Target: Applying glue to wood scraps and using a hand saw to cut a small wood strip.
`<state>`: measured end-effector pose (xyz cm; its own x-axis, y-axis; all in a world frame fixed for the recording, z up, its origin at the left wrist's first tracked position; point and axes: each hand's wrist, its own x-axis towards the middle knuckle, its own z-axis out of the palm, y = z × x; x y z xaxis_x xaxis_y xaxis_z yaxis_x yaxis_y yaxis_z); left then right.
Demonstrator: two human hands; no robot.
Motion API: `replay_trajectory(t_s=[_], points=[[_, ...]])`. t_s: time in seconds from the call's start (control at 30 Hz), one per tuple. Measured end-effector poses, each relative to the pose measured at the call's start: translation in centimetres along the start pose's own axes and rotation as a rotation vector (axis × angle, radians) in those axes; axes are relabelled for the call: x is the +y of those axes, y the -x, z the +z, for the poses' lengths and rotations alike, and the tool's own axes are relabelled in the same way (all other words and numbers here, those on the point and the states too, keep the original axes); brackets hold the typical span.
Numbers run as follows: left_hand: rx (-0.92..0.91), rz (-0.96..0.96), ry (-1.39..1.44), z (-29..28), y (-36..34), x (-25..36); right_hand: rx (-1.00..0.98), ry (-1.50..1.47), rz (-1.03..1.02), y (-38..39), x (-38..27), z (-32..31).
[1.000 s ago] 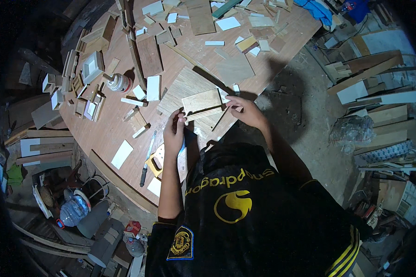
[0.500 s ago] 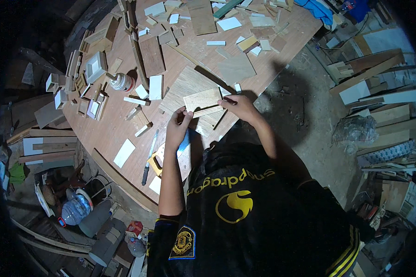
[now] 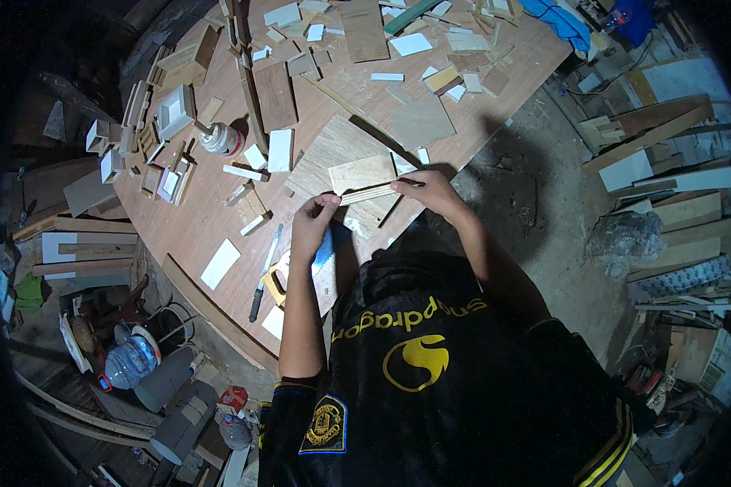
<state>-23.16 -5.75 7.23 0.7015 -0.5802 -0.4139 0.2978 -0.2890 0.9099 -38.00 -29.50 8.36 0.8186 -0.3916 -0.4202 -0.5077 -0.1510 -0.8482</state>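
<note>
My left hand (image 3: 310,227) and my right hand (image 3: 426,195) grip opposite ends of a narrow, pale wooden piece with lined layers (image 3: 367,193), thumbs on top. It lies across the near side of a small rectangular board (image 3: 359,169), over a larger plywood piece (image 3: 325,148). A dark thin strip (image 3: 391,211) angles below my right fingers. Beside my left wrist, a handsaw with a yellow handle (image 3: 278,280) lies next to a long blade tool with a black handle (image 3: 257,302).
Wood offcuts (image 3: 430,79), a glue-like tub with a stick (image 3: 219,140) and small wooden boxes (image 3: 175,112) cover the worktable (image 3: 179,235). Boards (image 3: 666,170) lean at the right beyond the concrete floor (image 3: 536,195); bottles (image 3: 128,364) and more timber sit at lower left.
My fingers have closed more firmly onto both ends of the narrow piece, right thumb now resting on it. The whole table has shifted slightly rightward in view.
</note>
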Motion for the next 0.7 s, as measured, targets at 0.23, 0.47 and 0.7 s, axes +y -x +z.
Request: replay_trajectory(t_s=[0.23, 0.47, 0.7], points=[[0.001, 0.01, -0.041, -0.09, -0.09, -0.06, 0.017, 0.019, -0.013, 0.27, -0.79, 0.04], [0.006, -0.016, -0.08, -0.11, 0.01, 0.1, 0.014, 0.02, -0.037, 0.35, -0.86, 0.03], [0.008, -0.013, -0.121, -0.27, 0.01, 0.09, 0.007, 0.04, -0.03, 0.05, -0.45, 0.07]])
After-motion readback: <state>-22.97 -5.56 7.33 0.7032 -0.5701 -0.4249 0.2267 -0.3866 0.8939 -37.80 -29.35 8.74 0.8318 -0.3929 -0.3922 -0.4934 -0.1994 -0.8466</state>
